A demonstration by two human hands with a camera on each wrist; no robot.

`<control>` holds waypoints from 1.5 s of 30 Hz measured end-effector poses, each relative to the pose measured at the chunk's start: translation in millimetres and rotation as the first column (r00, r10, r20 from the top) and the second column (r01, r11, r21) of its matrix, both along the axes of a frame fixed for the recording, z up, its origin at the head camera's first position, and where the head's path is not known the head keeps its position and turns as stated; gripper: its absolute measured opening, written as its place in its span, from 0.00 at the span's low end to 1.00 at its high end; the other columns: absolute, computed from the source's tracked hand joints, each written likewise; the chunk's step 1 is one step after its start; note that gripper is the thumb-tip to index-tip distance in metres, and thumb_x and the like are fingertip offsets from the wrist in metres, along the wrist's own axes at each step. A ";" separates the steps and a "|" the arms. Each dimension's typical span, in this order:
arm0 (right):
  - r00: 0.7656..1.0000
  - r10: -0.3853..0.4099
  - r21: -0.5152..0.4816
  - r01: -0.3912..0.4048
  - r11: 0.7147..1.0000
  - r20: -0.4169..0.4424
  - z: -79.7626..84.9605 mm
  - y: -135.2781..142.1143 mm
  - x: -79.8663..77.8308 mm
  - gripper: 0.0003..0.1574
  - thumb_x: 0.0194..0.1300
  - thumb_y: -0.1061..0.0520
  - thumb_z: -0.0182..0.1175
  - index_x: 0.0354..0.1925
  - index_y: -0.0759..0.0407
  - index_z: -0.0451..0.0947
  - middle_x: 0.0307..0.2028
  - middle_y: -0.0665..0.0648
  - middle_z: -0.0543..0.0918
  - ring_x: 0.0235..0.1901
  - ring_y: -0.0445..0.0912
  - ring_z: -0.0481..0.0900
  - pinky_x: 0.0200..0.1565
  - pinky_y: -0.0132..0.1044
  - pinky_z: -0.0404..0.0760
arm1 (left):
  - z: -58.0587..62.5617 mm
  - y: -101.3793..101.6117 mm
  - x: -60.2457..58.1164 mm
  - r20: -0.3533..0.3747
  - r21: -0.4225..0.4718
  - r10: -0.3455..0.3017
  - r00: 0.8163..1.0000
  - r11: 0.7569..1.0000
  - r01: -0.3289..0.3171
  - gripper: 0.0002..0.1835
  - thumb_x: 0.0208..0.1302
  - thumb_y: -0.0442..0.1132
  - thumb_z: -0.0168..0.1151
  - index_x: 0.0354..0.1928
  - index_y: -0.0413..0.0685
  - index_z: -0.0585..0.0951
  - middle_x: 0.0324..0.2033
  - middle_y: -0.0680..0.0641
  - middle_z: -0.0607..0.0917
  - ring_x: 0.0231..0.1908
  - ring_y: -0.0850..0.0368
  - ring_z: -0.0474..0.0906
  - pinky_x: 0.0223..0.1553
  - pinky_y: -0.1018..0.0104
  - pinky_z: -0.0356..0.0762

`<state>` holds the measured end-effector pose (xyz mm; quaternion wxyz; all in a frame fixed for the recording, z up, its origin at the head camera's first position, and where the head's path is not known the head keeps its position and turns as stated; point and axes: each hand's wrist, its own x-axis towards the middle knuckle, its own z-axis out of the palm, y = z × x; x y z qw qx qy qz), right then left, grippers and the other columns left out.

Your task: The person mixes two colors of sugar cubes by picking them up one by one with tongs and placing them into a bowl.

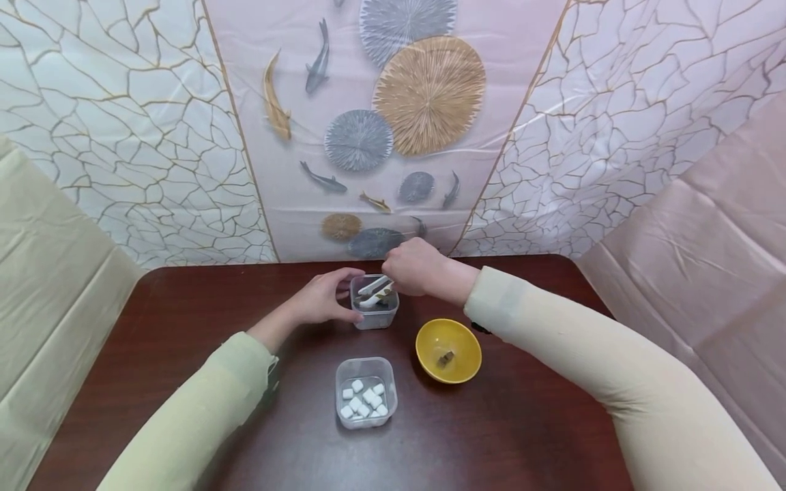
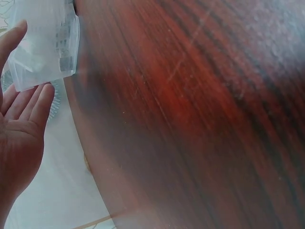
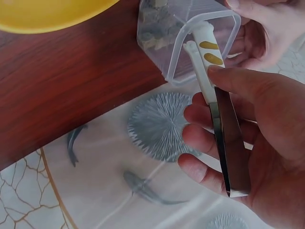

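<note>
Right hand point(image 1: 414, 267): grips tongs point(image 3: 232, 143), tips in far box point(image 1: 376, 320)
Left hand point(image 1: 321, 299): clasps far box
Bowl point(image 1: 462, 336): brown bit point(image 1: 446, 357) inside (a start, seemingly)
Far box: dark pieces point(image 3: 155, 24) remain
Near box point(image 1: 366, 365): white cubes point(image 1: 370, 396)

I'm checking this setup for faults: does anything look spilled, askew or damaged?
Nothing stands out: the right hand grips the tongs, the white cubes sit inside their clear container, the yellow bowl looks intact, and the table shows no visible spill.
</note>
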<state>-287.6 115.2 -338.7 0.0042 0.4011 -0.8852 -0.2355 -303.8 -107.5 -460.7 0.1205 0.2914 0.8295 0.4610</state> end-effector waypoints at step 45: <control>0.999 0.045 0.137 -0.042 0.990 -0.022 -10.7 -35.0 12.2 0.10 0.73 0.50 0.66 0.42 0.53 0.91 0.41 0.52 0.91 0.35 0.49 0.89 0.35 0.43 0.90 | 5.9 -0.5 5.0 0.012 -0.045 0.031 0.999 0.999 -0.030 0.47 0.54 0.39 0.86 0.75 0.41 0.71 0.69 0.38 0.78 0.68 0.40 0.78 0.68 0.50 0.79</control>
